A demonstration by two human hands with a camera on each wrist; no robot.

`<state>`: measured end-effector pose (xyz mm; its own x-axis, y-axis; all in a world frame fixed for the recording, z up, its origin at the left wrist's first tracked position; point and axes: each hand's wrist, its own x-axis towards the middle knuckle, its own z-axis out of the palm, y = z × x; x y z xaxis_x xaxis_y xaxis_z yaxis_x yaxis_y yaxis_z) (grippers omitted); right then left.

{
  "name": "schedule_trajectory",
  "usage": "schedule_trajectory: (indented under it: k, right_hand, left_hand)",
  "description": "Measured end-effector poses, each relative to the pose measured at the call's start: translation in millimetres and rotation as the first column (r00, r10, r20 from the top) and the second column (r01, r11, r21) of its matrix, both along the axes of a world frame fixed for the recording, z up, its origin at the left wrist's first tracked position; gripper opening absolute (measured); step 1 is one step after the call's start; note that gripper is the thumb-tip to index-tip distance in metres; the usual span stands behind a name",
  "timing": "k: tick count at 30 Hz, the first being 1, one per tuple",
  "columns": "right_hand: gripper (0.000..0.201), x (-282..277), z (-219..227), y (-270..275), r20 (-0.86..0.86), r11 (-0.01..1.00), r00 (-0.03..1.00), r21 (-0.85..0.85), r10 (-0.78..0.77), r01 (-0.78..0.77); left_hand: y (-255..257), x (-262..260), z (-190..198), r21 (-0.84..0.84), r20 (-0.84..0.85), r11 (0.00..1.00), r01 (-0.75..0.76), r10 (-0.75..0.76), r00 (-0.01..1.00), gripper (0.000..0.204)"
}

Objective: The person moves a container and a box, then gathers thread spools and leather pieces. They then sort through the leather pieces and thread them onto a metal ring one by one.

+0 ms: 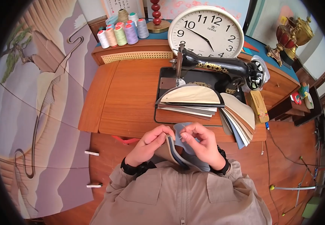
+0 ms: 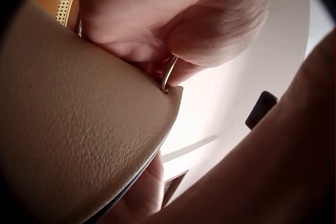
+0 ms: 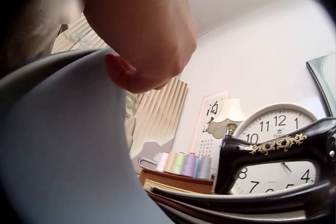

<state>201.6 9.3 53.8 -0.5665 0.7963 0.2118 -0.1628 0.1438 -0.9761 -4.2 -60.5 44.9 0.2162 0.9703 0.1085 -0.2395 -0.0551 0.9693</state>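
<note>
In front of the jacket, my left hand [image 1: 150, 142] pinches the top corner of a small stack of leather-like swatches [image 1: 165, 153], beige and dark blue ones among them. A bent metal ring [image 2: 169, 71] passes through a hole at the corner of the beige swatch [image 2: 89, 113], right at the fingers in the left wrist view. Close by on the right, my right hand [image 1: 206, 146] has thumb and forefinger curled together at the upper corner of a blue-grey swatch [image 3: 63, 140]. That swatch hangs down behind the hand in the head view.
A fanned stack of swatches [image 1: 190, 95] lies before the black sewing machine [image 1: 215, 64], with another fan [image 1: 241, 110] over the table's front edge. Behind stand thread spools [image 1: 120, 36] and a round clock [image 1: 222, 30]. A yellow box [image 1: 259, 107] sits right.
</note>
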Motion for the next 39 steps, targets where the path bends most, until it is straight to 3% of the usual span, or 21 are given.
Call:
schedule_trajectory:
  k: [1,2,5,6,8,9,11,14,17,21,24,25,27,29,30,31,33,37,38,39]
  right_hand:
    - [0.009,-1.3,1.0,-1.5,0.004,1.0,1.0,0.002,0.004,-0.004]
    - [0.009,-2.9,3.2,-3.2,-0.002,1.0,1.0,0.013,0.001,-0.001]
    - [0.008,-6.7,10.9,-4.7,0.041,0.995,0.999,0.1,-0.013,0.008]
    - [0.007,-7.9,12.8,-4.7,0.085,0.985,0.996,0.174,-0.029,0.014]
    - [0.007,-11.2,15.5,-4.5,0.088,0.989,0.996,0.145,-0.021,0.008]
    - [0.006,-13.3,16.4,-4.2,0.087,0.993,0.996,0.115,-0.014,0.004]
    - [0.006,-19.5,16.4,-2.8,0.086,0.993,0.996,0.116,-0.018,0.008]
    - [0.005,-31.0,15.6,-1.8,0.047,0.998,0.999,0.063,0.007,-0.01]
    - [0.005,-40.7,15.6,2.6,0.005,0.997,0.998,0.023,0.069,-0.069]
    - [0.006,-50.6,10.7,6.5,0.045,0.99,0.989,0.015,0.139,-0.14]
    - [0.009,-61.9,16.1,16.0,0.04,0.979,0.978,-0.008,0.206,-0.206]
    - [0.012,-61.9,-1.6,33.0,0.115,0.978,0.974,0.06,0.193,-0.201]
    - [0.013,-71.7,-12.1,59.3,0.314,0.935,0.943,0.354,-0.108,-0.011]
    - [0.018,-75.8,-34.3,85.1,0.29,0.678,0.846,0.726,-0.449,0.111]
    - [0.022,-74.3,-47.8,95.1,0.366,0.753,0.818,0.647,-0.444,0.119]
    - [0.022,-73.4,-48.0,99.4,0.364,0.752,0.82,0.649,-0.441,0.116]
    - [0.023,-71.6,-47.6,104.8,0.441,0.698,0.783,0.716,-0.439,-0.012]
    - [0.01,-75.9,-45.8,106.1,0.368,0.576,0.791,0.817,-0.489,-0.023]
    - [0.01,-75.5,-43.0,102.9,0.363,0.574,0.793,0.818,-0.489,-0.02]
    - [0.008,-73.0,-39.4,96.5,0.317,0.633,0.821,0.771,-0.475,0.068]
  left_hand:
    - [0.5,1.7,0.3,0.057,-0.036,0.998,0.001,0.001,0.999,0.03]
    - [3.8,2.5,-3.3,0.219,-0.057,0.975,-0.041,0.055,0.997,0.025]
    - [2.3,8.5,5.6,0.271,-0.058,0.949,-0.163,0.185,0.981,0.028]
    - [1.2,5.1,3.7,0.272,-0.054,0.948,-0.166,0.187,0.981,0.028]
    - [-2.3,-4.7,-2.9,0.261,-0.116,0.965,0.008,0.023,0.993,0.029]
    - [-5.2,-7.4,-6.5,0.262,-0.111,0.965,0.005,0.025,0.994,0.029]
    - [-11.1,-10.8,-12.1,0.09,0.055,0.99,0.107,-0.112,0.992,0.031]
    - [-10.9,-16.3,-7.4,0.135,-0.023,0.987,0.086,-0.084,0.996,0.032]
    - [-11.7,-18.5,-1.7,0.138,0.011,0.99,0.009,-0.01,1.0,0.032]
    - [-16.1,-34.3,-3.2,0.121,-0.016,0.992,0.047,-0.046,0.999,0.032]
    - [-18.4,-41.6,-14.8,0.058,0.056,0.998,0.04,-0.044,0.997,0.023]
    - [-18.5,-42.0,-16.9,0.037,0.07,0.999,0.002,-0.005,0.998,0.025]
    - [-19.7,-43.9,-20.1,0.017,0.082,0.999,-0.034,0.033,0.996,0.029]
    - [-22.8,-47.7,-23.1,-0.013,0.091,1.0,-0.026,0.027,0.995,0.019]
    - [-24.0,-49.1,-24.5,-0.011,0.091,0.999,-0.031,0.032,0.995,0.019]
    - [-25.1,-50.4,-25.8,-0.024,0.091,0.999,-0.039,0.041,0.995,0.019]
    - [-25.4,-50.3,-25.6,-0.038,0.09,0.998,-0.046,0.05,0.995,0.02]
    - [-24.6,-44.3,-10.6,-0.072,0.057,0.991,-0.112,0.117,0.992,0.026]
    - [-24.0,-43.4,-6.3,-0.095,0.039,0.988,-0.119,0.123,0.992,0.026]
    - [-23.0,-42.9,-5.6,-0.091,0.034,0.988,-0.123,0.127,0.991,0.026]
